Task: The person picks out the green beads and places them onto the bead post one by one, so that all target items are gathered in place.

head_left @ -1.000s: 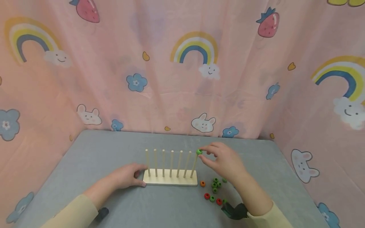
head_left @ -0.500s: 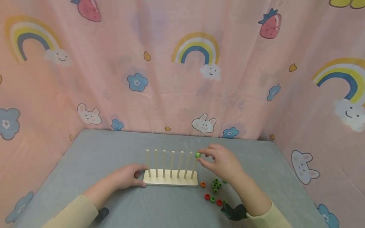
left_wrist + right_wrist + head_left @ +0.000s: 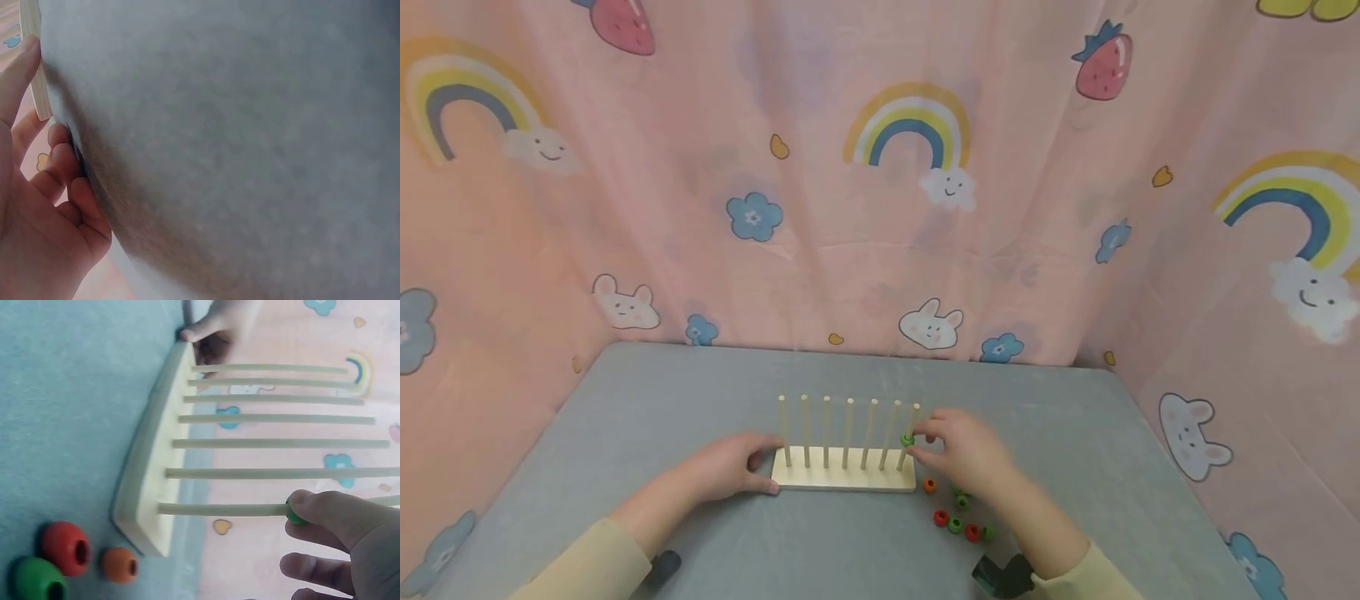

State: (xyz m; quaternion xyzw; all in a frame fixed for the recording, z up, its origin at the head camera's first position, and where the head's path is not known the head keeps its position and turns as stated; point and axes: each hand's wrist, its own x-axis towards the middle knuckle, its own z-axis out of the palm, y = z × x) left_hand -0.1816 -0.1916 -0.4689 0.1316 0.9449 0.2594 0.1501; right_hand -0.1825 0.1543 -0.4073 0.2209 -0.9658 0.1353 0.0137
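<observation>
Wooden peg stand (image 3: 842,479): a long, flat piece of wood with seven thin pegs (image 3: 850,429) standing up in a row. Clock places count from its middle, and 12 o'clock is toward the pink curtain (image 3: 820,275).
Left hand (image 3: 730,467): at 9 o'clock, holding the short end of the stand, thumb in front and a finger behind.
Green bead (image 3: 907,440): at 2 o'clock, strung on the end peg (image 3: 915,417), part of the way down.
Right hand (image 3: 973,454): between 2 and 3 o'clock, pinching that bead with thumb and finger, so the gap is narrow, just bead-sized.
Orange bead (image 3: 929,486): at 3 o'clock, near the stand, on the gray-blue tabletop (image 3: 737,550).
Red beads (image 3: 940,518): two of them, both near 4 o'clock.
Loose green beads (image 3: 954,526): one sits between the two red ones and one just past them. More lie near 3 o'clock, partly hidden by the right hand, so I can't count them.
Dark things (image 3: 1003,577): one by the sleeve at 4 o'clock, one by the sleeve at 8 o'clock. I can't tell what they are.
Curtain pictures: rainbows, bunnies, strawberries and blue flowers.
</observation>
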